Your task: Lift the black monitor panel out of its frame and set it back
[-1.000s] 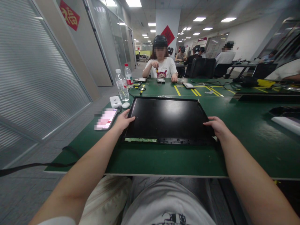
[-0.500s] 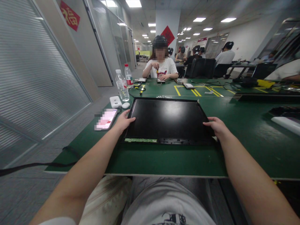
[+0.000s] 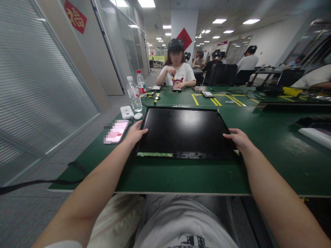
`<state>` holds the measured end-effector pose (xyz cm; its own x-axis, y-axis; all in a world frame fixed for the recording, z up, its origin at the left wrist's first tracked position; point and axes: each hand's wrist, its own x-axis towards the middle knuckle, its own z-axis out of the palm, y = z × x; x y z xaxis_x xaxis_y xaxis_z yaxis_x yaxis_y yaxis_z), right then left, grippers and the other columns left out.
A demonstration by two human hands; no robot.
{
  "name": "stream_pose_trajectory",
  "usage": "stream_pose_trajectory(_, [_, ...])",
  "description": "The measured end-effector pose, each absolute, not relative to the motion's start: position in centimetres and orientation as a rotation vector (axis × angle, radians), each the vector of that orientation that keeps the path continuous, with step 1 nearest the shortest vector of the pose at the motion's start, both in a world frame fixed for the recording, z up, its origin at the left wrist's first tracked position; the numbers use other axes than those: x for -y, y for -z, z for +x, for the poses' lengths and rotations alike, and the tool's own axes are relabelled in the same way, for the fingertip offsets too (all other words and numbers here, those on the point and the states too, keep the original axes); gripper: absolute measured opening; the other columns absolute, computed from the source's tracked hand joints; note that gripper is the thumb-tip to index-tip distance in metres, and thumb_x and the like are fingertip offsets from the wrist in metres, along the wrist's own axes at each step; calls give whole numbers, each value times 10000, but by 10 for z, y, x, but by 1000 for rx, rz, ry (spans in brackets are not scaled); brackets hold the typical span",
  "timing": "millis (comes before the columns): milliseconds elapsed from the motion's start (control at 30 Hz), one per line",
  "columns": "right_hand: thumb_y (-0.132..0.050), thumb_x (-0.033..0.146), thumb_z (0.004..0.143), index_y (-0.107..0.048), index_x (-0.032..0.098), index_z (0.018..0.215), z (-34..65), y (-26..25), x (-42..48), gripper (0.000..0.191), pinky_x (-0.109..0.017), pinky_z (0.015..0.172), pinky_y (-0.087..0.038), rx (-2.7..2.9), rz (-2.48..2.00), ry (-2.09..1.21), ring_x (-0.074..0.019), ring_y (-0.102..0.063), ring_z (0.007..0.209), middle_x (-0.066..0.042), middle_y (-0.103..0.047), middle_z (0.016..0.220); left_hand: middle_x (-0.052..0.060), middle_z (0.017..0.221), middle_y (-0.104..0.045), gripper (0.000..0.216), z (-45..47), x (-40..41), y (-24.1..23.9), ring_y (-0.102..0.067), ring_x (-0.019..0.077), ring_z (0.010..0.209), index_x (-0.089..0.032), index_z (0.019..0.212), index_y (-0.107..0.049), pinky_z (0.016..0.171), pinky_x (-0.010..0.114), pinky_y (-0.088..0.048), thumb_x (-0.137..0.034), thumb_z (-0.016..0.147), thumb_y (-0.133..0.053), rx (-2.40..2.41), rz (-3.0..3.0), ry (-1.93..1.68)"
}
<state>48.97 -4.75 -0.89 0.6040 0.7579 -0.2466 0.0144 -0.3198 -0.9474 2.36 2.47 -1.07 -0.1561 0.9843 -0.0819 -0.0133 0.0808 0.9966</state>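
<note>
A large black flat screen panel (image 3: 184, 131) lies face up on the green table (image 3: 181, 175) right in front of me. A thin green circuit strip (image 3: 154, 154) shows along its near edge. My left hand (image 3: 134, 134) grips the panel's left edge, thumb lying on top. My right hand (image 3: 239, 139) grips the right edge near the front corner, fingers curled over it.
A phone (image 3: 116, 131) lies left of the panel, with a white box (image 3: 127, 112), a mouse (image 3: 138, 116) and two water bottles (image 3: 134, 93) beyond it. A person (image 3: 177, 70) sits across the table handling small devices. Dark panels and a white part (image 3: 314, 135) lie to the right.
My hands and the panel have stayed put. The person opposite has brought both hands together in front of them.
</note>
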Motion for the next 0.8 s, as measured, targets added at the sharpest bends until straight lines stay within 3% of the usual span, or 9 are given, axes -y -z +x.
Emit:
stream_pose_trajectory(267, [-830,39,646,-661,222,942,490,12,46,386,-293,582,-552,680,-1765,-799,-194,-675,663,-15,-708,754,115,1056,-827,875,22,-27,13,-809,308,962,-154,1563,-538,954,477,-635,-71,757,-867,-1393,1080,-1228])
stream_pose_trajectory(467, [-818,129,642,-712,214,853,494,17,43,251,-312,666,-564,800,-1857,-613,-204,-681,736,-20,-715,759,87,962,-820,837,24,-24,9,-804,266,839,-151,1524,-581,839,399,-657,-33,746,-865,-1471,1062,-1191])
stream_pose_trajectory(800, [-772,114,644,-772,189,835,497,25,39,206,-378,828,-578,933,-1972,-539,-255,-728,829,-77,-760,830,95,910,-816,844,20,-25,9,-772,235,688,-146,1494,-619,689,323,-624,-28,704,-891,-1558,1063,-1112])
